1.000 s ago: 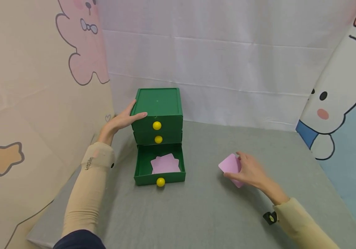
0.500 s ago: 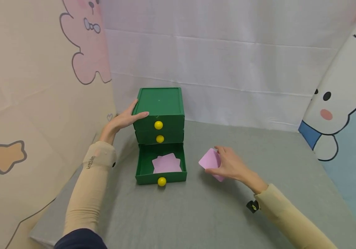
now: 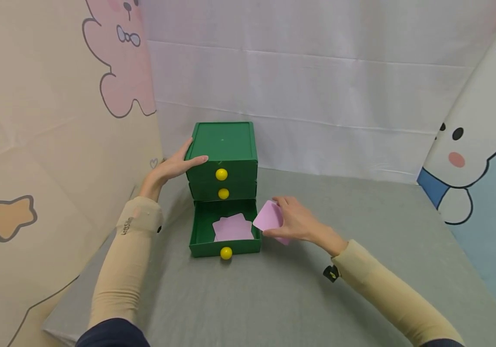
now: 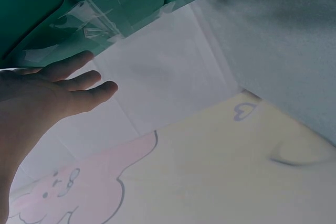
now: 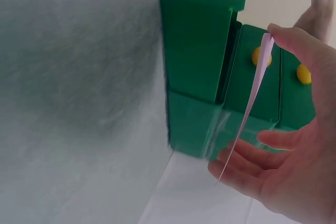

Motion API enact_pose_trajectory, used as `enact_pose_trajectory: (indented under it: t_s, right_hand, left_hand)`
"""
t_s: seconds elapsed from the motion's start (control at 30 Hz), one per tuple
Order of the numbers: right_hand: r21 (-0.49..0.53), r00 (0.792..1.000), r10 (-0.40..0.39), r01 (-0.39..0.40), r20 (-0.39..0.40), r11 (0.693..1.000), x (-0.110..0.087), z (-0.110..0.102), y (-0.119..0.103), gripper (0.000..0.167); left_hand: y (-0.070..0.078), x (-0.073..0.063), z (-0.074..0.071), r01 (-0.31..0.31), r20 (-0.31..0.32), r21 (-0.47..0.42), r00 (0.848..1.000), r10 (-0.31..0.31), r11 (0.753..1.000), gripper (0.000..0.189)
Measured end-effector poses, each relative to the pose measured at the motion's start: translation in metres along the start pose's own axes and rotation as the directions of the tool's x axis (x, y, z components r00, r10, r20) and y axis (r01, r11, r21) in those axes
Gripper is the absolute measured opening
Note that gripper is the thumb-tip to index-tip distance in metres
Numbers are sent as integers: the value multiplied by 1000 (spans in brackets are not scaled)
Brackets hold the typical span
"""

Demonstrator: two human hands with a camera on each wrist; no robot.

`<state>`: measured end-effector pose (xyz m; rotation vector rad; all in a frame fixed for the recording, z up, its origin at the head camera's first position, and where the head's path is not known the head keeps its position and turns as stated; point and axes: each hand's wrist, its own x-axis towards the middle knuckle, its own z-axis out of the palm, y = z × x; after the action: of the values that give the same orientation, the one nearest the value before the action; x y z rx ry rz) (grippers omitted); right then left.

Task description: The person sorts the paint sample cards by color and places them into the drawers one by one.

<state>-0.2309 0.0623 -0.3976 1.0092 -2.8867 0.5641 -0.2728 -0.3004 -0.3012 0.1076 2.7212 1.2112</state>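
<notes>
A green cabinet (image 3: 224, 140) with three stacked drawers and yellow round knobs stands on the table. Its bottom drawer (image 3: 206, 250) is pulled out, with overlapping pink cards (image 3: 232, 228) lying inside. My left hand (image 3: 171, 167) rests against the cabinet's upper left side, fingers extended and thumb across the top front edge. With thumb and fingers, my right hand (image 3: 295, 221) holds a pink card (image 3: 267, 217) by its edges, tilted, just right of the open drawer. In the right wrist view this card (image 5: 254, 91) appears nearly edge-on, slightly bowed.
The grey-covered table (image 3: 282, 299) extends in front and to the right. A white cloth wall (image 3: 300, 96) rises behind the cabinet, and a cream wall (image 3: 48, 144) with cartoon prints stands at the left. The two upper drawers are closed.
My right hand has carried the pink card leftward and slightly away from me, from the right side of the table to the drawer's right edge. The left hand stays on the cabinet.
</notes>
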Motion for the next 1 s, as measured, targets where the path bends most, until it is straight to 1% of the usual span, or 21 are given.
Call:
enact_pose_trajectory:
  t_s: [0.13,0.2,0.27,0.33,0.4,0.5,0.57,0.63,0.77,1.0]
  right_hand:
    - [5,999,-44,44,14,999,11,2,-10,87]
    - [8,998,-65,64,18,998,16,2,-15,86]
    - [10,997,-79,78,23,997,21,3,-18,85]
    - [12,995,-92,92,28,996,25,3,-21,85]
    - [13,994,-109,109,32,994,29,4,-24,85]
    - [24,990,-132,132,43,991,35,6,-29,85]
    - [33,988,-148,147,53,989,38,8,-33,85]
    - [40,985,-160,157,66,987,42,11,-36,84]
    - [47,979,-188,185,79,982,47,14,-42,83]
    - [29,968,-238,236,77,971,56,19,-48,84]
  left_hand:
    - [16,-13,-1,9,14,-15,1000,-9,1000,92]
    - [23,-20,0,5,21,-18,1000,-4,1000,91]
    - [26,-23,0,-7,27,-20,1000,8,1000,92]
    - [27,-24,0,-6,27,-16,1000,7,1000,92]
    - [24,-19,0,1,23,-14,1000,-1,1000,92]
    - [13,-8,0,13,11,-8,1000,-13,1000,92]
    - [3,0,0,10,2,-7,1000,-10,1000,95]
    - [-3,4,0,6,-6,2,1000,-6,1000,98]
    - [-7,6,1,1,-14,17,1000,-1,1000,101]
    - [-6,4,1,4,-19,12,1000,-4,1000,103]
